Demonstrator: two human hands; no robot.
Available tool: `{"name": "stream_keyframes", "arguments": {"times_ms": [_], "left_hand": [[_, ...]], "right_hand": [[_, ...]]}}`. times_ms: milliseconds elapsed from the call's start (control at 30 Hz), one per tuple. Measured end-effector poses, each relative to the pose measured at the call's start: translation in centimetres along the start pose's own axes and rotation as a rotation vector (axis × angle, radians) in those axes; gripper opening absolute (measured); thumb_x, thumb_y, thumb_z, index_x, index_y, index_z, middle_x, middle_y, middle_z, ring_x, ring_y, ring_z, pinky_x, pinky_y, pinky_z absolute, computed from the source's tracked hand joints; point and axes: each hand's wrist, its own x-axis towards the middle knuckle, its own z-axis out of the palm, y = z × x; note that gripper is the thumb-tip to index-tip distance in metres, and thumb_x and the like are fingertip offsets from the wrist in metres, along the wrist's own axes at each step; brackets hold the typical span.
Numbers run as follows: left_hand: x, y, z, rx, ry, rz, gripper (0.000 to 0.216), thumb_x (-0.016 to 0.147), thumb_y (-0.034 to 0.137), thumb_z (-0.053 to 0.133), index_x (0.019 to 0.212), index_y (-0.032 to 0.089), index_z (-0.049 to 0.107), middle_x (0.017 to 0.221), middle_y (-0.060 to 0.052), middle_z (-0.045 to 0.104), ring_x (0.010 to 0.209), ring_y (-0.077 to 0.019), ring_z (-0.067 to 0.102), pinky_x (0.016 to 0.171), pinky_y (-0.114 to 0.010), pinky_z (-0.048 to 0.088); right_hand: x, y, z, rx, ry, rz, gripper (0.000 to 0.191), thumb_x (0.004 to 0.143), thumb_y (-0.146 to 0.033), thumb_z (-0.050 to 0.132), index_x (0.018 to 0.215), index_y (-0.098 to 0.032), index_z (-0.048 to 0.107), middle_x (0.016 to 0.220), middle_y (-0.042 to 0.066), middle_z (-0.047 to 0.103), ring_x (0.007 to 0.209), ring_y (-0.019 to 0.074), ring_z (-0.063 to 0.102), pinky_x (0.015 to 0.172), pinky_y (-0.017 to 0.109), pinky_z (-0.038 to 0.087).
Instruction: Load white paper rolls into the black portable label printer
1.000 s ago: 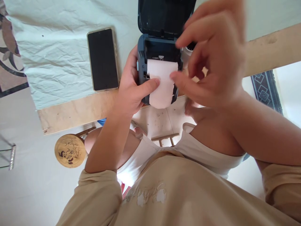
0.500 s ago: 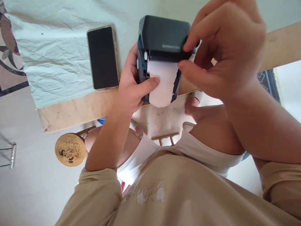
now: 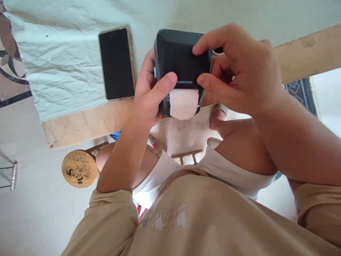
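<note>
A small dark blue label printer (image 3: 179,57) sits at the near edge of the table, its lid down. A strip of white paper (image 3: 183,104) sticks out of its front slot. My left hand (image 3: 147,94) grips the printer's left side, thumb pressed on the lid's front edge. My right hand (image 3: 239,67) is closed over the right side, with the forefinger on top of the lid and the thumb at its front edge.
A black phone (image 3: 116,64) lies screen up to the left of the printer on a wrinkled pale cloth (image 3: 61,64). The bare wooden table edge (image 3: 85,124) runs below it. A round wooden stool (image 3: 79,173) stands on the floor at lower left.
The printer's lid went from open to fully down over the paper roll. My right hand dropped onto the lid, and my left thumb moved from the paper up to the lid's edge.
</note>
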Motion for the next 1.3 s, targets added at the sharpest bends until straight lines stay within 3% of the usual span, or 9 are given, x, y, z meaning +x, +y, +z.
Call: {"name": "stream_keyframes", "arguments": {"times_ms": [67, 133, 233, 400, 633, 767, 933, 1167, 1300], "left_hand": [[-0.1, 0.2, 0.4, 0.017, 0.019, -0.009, 0.024, 0.09, 0.047, 0.071, 0.11, 0.034, 0.066, 0.113, -0.001, 0.074, 0.116, -0.0286, 0.071, 0.085, -0.038, 0.059], [0.1, 0.0, 0.4, 0.034, -0.018, -0.005, 0.023, 0.088, 0.044, 0.071, 0.108, 0.035, 0.067, 0.113, -0.001, 0.075, 0.123, -0.0309, 0.069, 0.083, -0.038, 0.061], [0.3, -0.4, 0.2, 0.003, -0.044, 0.047, 0.026, 0.087, 0.046, 0.068, 0.111, 0.035, 0.067, 0.111, -0.003, 0.076, 0.132, -0.0334, 0.064, 0.076, -0.037, 0.061], [0.3, -0.2, 0.0, -0.031, -0.069, 0.02, 0.022, 0.09, 0.035, 0.064, 0.112, 0.034, 0.068, 0.115, -0.003, 0.075, 0.136, -0.0329, 0.062, 0.082, -0.039, 0.061], [0.5, 0.1, -0.5, -0.012, -0.088, -0.01, 0.025, 0.084, 0.04, 0.072, 0.109, 0.042, 0.072, 0.113, 0.001, 0.076, 0.137, -0.0322, 0.061, 0.093, -0.043, 0.06], [0.7, -0.1, -0.2, -0.092, -0.109, 0.027, 0.029, 0.094, 0.057, 0.059, 0.108, 0.035, 0.072, 0.112, -0.001, 0.076, 0.143, -0.03, 0.054, 0.106, -0.042, 0.056], [0.7, 0.3, 0.0, -0.105, 0.014, -0.07, 0.033, 0.101, 0.054, 0.05, 0.103, 0.029, 0.071, 0.114, 0.0, 0.074, 0.128, -0.0294, 0.063, 0.106, -0.04, 0.054], [0.7, 0.5, 0.1, -0.035, 0.07, 0.003, 0.033, 0.101, 0.052, 0.049, 0.09, 0.032, 0.073, 0.098, -0.001, 0.07, 0.103, -0.0247, 0.065, 0.099, -0.036, 0.055], [0.7, 0.7, 0.2, 0.005, 0.11, -0.009, 0.023, 0.1, 0.039, 0.053, 0.091, 0.031, 0.072, 0.093, 0.0, 0.067, 0.098, -0.0225, 0.065, 0.096, -0.034, 0.054]], "right_hand": [[-0.1, -0.4, 0.0, 0.041, -0.025, 0.103, 0.063, 0.083, -0.026, 0.064, 0.145, -0.018, 0.053, 0.052, -0.01, 0.046, 0.047, 0.0022, 0.042, 0.066, 0.021, 0.045], [-0.2, -0.5, 0.1, 0.1, -0.057, 0.187, 0.078, 0.084, -0.024, 0.064, 0.157, -0.017, 0.039, 0.054, -0.011, 0.055, 0.048, 0.0036, 0.052, 0.062, 0.018, 0.046], [-0.1, -0.4, 0.3, 0.224, -0.118, 0.262, 0.078, 0.087, -0.021, 0.063, 0.159, -0.02, 0.035, 0.058, -0.009, 0.063, 0.05, 0.006, 0.061, 0.053, 0.015, 0.046], [0.0, -0.1, 0.6, 0.306, -0.13, 0.311, 0.078, 0.084, -0.013, 0.065, 0.156, -0.021, 0.037, 0.053, -0.012, 0.059, 0.045, 0.0053, 0.059, 0.047, 0.01, 0.043], [0.0, 0.2, 0.8, 0.227, -0.078, 0.288, 0.078, 0.079, -0.014, 0.07, 0.151, -0.023, 0.043, 0.05, -0.014, 0.049, 0.043, 0.0, 0.046, 0.05, 0.011, 0.036], [-0.1, -0.2, 0.9, 0.143, 0.016, 0.213, 0.063, 0.078, -0.02, 0.071, 0.138, -0.019, 0.054, 0.051, -0.012, 0.047, 0.047, 0.0005, 0.041, 0.055, 0.016, 0.033], [-0.5, -0.5, 0.9, 0.109, 0.045, 0.093, 0.047, 0.084, -0.027, 0.064, 0.129, -0.017, 0.054, 0.052, -0.009, 0.046, 0.051, 0.0034, 0.044, 0.063, 0.022, 0.039], [-0.3, 0.4, 0.5, 0.132, -0.048, 0.002, 0.064, 0.077, -0.02, 0.067, 0.138, -0.016, 0.048, 0.06, -0.01, 0.046, 0.053, 0.0004, 0.042, 0.06, 0.019, 0.038], [-0.3, 0.2, 0.3, 0.138, -0.058, 0.016, 0.067, 0.076, -0.022, 0.069, 0.139, -0.013, 0.047, 0.059, -0.01, 0.046, 0.052, 0.0002, 0.043, 0.059, 0.02, 0.036]]}}
